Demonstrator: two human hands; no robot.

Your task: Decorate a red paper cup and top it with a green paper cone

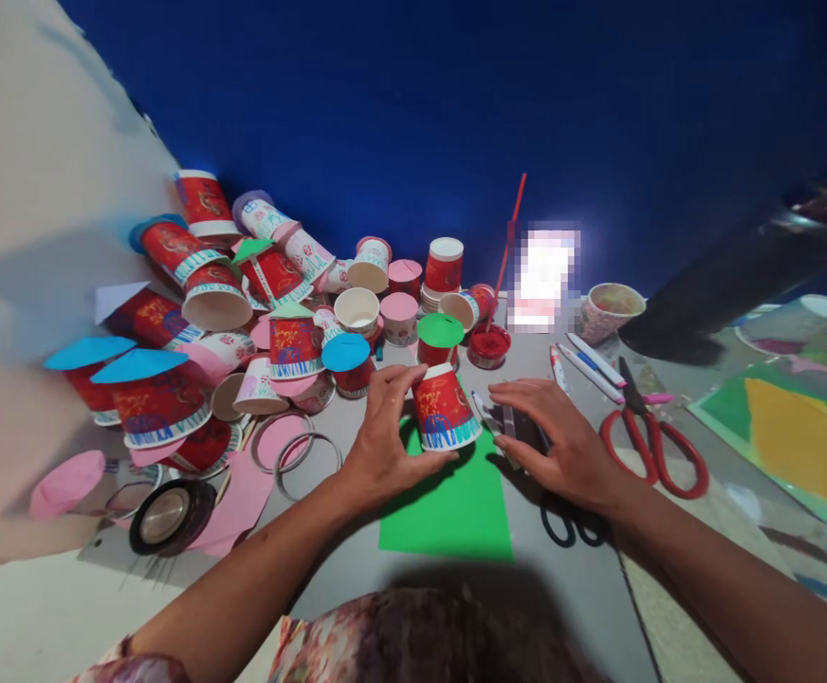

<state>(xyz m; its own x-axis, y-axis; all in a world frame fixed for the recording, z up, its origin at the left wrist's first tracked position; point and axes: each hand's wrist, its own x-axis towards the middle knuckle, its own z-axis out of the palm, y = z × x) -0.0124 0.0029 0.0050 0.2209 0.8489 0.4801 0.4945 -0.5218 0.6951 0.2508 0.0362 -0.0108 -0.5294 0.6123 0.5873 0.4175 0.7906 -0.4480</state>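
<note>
A red paper cup [445, 408] with a blue and green drawn pattern stands upside down, slightly tilted, over a sheet of green paper [449, 522]. My left hand [385, 432] grips it from the left, index finger near its top and thumb by its rim. To the right of the cup, my right hand [552, 436] is open, fingers apart and curved, with nothing visibly held. Near its fingertips lie a white pen [483, 414] and a dark item partly hidden by the hand. Just behind the held cup is a green paper disc [440, 330] on another red cup.
Decorated cups pile up at left, some with blue discs [139, 364]. Red-handled scissors [652, 441], black-handled scissors [560, 526] and markers [595, 370] lie right. Behind stand a small red pot [488, 346] and a patterned cup [611, 313]. Tape [172, 517] sits front left.
</note>
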